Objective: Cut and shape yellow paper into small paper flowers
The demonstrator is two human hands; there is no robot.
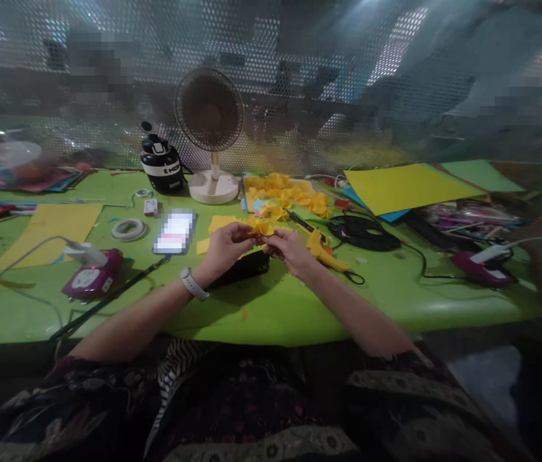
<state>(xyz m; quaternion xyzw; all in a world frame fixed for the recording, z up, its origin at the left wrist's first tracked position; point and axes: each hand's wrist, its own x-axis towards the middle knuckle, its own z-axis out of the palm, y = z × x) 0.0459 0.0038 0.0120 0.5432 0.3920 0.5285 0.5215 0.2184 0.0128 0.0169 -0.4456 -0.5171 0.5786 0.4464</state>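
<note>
A small yellow paper flower (262, 227) is held between both hands over the middle of the green table. My left hand (228, 249), with a pale band on its wrist, pinches it from the left. From the right, my right hand (290, 249) has its fingers closed at the flower's base. A dark, flat object (246, 268) lies beneath the hands; its kind is unclear. Right of my right hand rest a yellow glue gun (329, 254) and a yellow-and-black cutter knife (305, 224). Behind the hands, several yellow paper flowers (285, 191) are heaped together.
A white fan (213, 186) and a black bottle (162, 165) stand at the back. Left are a phone (174, 232), a tape roll (127, 230) and a purple power adapter (92, 276). Right lie paper sheets (405, 186), a black cable reel (364, 232) and another purple adapter (482, 269).
</note>
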